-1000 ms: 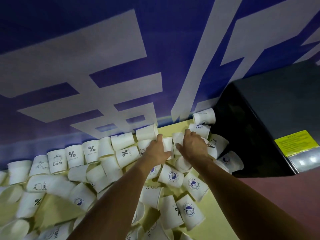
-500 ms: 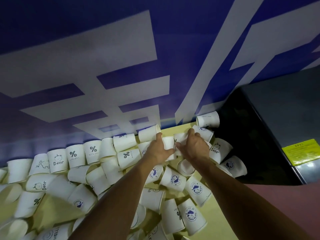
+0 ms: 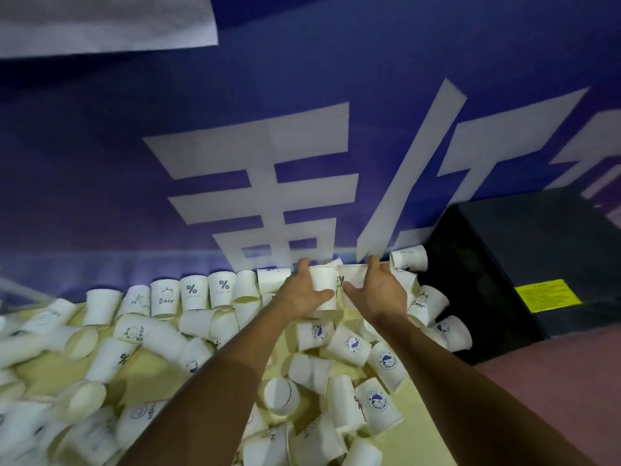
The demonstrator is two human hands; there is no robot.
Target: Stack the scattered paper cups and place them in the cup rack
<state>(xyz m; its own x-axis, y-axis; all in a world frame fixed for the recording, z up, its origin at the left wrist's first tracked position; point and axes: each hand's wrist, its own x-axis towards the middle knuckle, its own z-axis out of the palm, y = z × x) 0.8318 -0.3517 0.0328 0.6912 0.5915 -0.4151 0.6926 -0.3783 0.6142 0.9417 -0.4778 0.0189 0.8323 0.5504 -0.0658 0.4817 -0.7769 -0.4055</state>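
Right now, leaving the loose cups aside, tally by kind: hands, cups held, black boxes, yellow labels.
Hands: 2, left hand and right hand
Held cups: 2, left cup and right cup
Black box: 1
Yellow label: 1
Total: 6

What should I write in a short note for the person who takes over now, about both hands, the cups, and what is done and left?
Left hand: shut on one paper cup, held above the pile.
Right hand: shut on a second cup, right beside the first.
Loose cups lie scattered over the yellow table, most on their sides.
Done: two cups picked up; whether they are nested yet I cannot tell.
Left: nest these two, stack the others, put the stacks in the cup rack, which is not in view.
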